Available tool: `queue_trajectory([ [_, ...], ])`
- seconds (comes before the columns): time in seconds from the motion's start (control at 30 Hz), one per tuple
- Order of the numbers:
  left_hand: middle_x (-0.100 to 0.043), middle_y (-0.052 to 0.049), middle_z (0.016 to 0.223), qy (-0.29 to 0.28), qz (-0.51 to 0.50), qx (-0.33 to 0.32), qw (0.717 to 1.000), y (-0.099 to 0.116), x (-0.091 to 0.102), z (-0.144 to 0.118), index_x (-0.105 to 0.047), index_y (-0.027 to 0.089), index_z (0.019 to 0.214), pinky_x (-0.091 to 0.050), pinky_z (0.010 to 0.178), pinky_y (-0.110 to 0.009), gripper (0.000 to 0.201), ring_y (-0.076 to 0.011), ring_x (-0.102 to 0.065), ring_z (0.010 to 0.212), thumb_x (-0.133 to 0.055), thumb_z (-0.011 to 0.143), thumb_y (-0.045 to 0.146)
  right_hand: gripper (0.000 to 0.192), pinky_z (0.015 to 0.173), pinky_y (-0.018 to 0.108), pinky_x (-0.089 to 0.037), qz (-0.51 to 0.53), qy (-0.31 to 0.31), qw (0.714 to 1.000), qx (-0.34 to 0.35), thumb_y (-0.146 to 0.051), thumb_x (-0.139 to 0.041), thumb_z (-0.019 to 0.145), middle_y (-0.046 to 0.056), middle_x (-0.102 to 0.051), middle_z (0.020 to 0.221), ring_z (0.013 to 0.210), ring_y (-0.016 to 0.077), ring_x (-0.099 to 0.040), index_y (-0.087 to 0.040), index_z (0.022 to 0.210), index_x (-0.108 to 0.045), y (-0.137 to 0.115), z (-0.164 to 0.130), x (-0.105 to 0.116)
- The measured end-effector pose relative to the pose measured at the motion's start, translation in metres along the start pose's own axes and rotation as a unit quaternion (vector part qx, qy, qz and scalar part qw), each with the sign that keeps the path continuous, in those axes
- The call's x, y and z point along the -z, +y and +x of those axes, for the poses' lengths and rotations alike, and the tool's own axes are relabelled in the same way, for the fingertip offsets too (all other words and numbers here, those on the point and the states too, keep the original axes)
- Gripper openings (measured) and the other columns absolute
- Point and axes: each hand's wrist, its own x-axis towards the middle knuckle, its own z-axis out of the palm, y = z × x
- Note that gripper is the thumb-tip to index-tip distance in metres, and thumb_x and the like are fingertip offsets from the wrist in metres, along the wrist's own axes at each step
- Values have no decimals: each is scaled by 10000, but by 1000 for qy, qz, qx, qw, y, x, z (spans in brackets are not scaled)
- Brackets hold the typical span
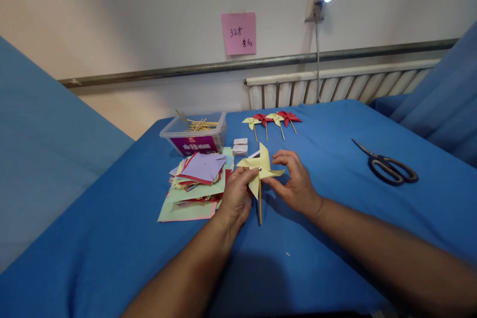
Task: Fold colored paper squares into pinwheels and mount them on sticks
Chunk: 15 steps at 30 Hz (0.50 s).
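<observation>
Both hands pinch a yellow paper pinwheel (261, 169), left hand (235, 195) and right hand (294, 184) on either side. The paper stack (197, 179) sits just left of it, scissors (389, 165) well off to its right.

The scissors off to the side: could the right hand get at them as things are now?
Probably yes, once it lets go. The scissors lie on bare blue cloth with nothing between, but the right hand is holding the yellow pinwheel.

Scissors (387, 165) lie well off to the right on the blue cloth (335, 218). Four finished pinwheels (272, 120) line up at the back, beside a stick-filled plastic box (194, 134). Paper squares (197, 179) are heaped in front of it.
</observation>
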Motion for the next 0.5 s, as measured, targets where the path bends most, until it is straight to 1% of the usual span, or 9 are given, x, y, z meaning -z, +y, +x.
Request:
queue_trajectory([
  [0.13,-667,-17,698,-10,34,-23,999,0,0,-2,-608,144,679,-453,660,-245,205,-126,-599,647,-793,603,187,294,941,442,-480,-8,-13,1000,-1,-299,-691,816,92,-575,1086,1082,252,-563,-250,1038,-505,-2,0,1],
  [0.27,-657,-6,682,15,67,-57,996,-1,1,-2,-609,152,675,-447,673,-248,206,-125,-592,651,-795,596,193,301,922,446,-478,0,-21,1000,-6,-349,-705,801,91,-567,1089,1063,256,-566,-247,1009,-512,-4,1,5],
  [0.4,-646,3,664,33,84,-70,994,-1,2,-1,-603,158,666,-431,656,-244,218,-113,-565,622,-799,585,206,132,901,425,-470,-5,-24,1000,-17,-325,-631,867,85,-579,1074,1030,238,-583,-236,927,-554,-3,1,5],
  [0.5,-645,1,664,26,84,-58,994,-1,1,0,-601,157,670,-428,655,-247,225,-116,-565,624,-800,588,221,110,903,424,-460,-12,-28,999,-19,-318,-639,866,80,-590,1072,1034,237,-588,-231,893,-579,0,0,3],
])
